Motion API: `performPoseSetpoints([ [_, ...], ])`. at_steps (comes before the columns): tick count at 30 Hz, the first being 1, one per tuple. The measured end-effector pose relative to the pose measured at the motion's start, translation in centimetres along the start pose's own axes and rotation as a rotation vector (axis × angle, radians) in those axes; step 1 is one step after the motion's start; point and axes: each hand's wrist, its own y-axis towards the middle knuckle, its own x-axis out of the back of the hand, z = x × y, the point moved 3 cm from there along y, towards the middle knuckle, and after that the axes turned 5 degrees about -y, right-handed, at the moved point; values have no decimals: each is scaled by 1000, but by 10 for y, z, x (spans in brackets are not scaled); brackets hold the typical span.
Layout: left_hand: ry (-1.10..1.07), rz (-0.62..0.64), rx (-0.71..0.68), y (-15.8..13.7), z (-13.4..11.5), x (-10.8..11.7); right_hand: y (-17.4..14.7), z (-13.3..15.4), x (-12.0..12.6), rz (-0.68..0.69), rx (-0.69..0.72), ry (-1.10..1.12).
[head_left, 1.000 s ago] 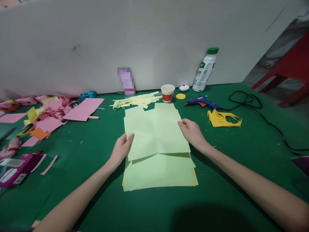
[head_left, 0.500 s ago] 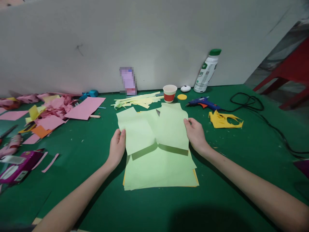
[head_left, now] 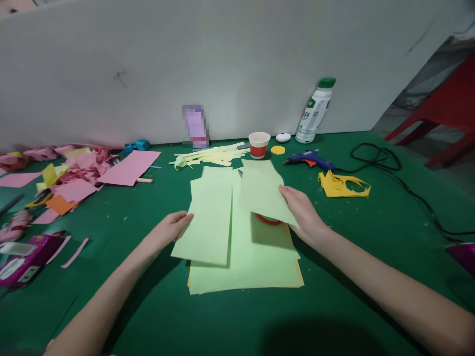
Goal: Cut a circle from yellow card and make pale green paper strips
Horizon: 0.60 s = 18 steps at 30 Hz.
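My left hand [head_left: 173,226] pinches a light green paper piece [head_left: 211,222] by its left edge, holding it over a stack of green sheets [head_left: 245,274]. In my right hand [head_left: 303,212] is another light green paper piece [head_left: 264,190], gripped at its right side and raised slightly above the stack. Beneath that piece, part of a red scissors handle [head_left: 268,220] shows, and a dark tip peeks out near its upper left edge; the rest of the scissors is hidden. Yellow-orange sheet edges stick out from under the stack.
A paper cup [head_left: 259,145], yellow disc [head_left: 278,150], glue gun [head_left: 310,160] with black cord, yellow cut paper [head_left: 343,185] and white bottle [head_left: 315,111] lie beyond and right. Pink scraps [head_left: 89,168] and a purple box [head_left: 31,257] occupy the left. Pale strips [head_left: 215,154] lie behind.
The green paper, joined at the middle between my hands before, is now two separate pieces. The left piece has turned and come lower; the right has tilted, revealing the red scissors handle.
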Motion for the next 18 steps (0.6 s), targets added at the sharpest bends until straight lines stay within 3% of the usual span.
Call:
performPoseSetpoints([
  [6,-89,146,37,3,-23,-16,-41,-6,-24,293,-133,61],
  [8,-186,214,78,8,-33,-30,-51,-13,-33,416,-173,53],
  [10,-415,273,198,11,-40,-44,-59,-17,-40,545,-201,31],
  [13,-578,308,281,8,-49,-56,-64,-16,-44,656,-179,36],
  [18,-644,431,342,-7,-52,-71,-55,1,-34,725,-26,200],
])
